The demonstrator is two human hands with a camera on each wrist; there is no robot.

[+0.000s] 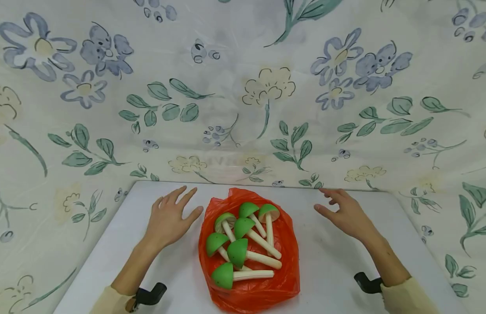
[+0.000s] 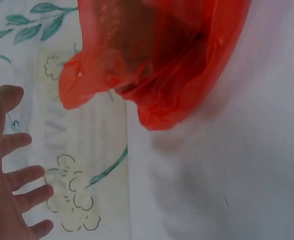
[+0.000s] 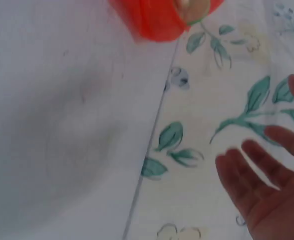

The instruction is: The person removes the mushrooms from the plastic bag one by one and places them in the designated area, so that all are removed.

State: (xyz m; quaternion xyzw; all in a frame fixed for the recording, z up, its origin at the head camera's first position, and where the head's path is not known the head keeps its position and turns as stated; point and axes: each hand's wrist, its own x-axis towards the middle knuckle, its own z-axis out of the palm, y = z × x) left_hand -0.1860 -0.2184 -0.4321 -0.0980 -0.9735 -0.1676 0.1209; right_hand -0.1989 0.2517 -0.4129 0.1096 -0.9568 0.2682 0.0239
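Several toy mushrooms with green caps and pale stems lie in a red plastic bag [image 1: 254, 301] on the white table; one mushroom [image 1: 223, 275] is nearest the front. My left hand [image 1: 168, 222] hovers just left of the bag, fingers spread and holding nothing. On the other side, farther from the bag, my right hand [image 1: 346, 216] is held over the table with relaxed fingers and nothing in it. The left wrist view shows the bag's crumpled rim [image 2: 161, 110] apart from the fingers. In the right wrist view only a corner of the bag [image 3: 154, 20] appears.
The white table [image 1: 325, 270] ends at a back edge against a floral curtain [image 1: 227, 131]. Black wrist mounts [image 1: 150, 294] sit on both forearms, near the cream sleeves [image 1: 113, 301].
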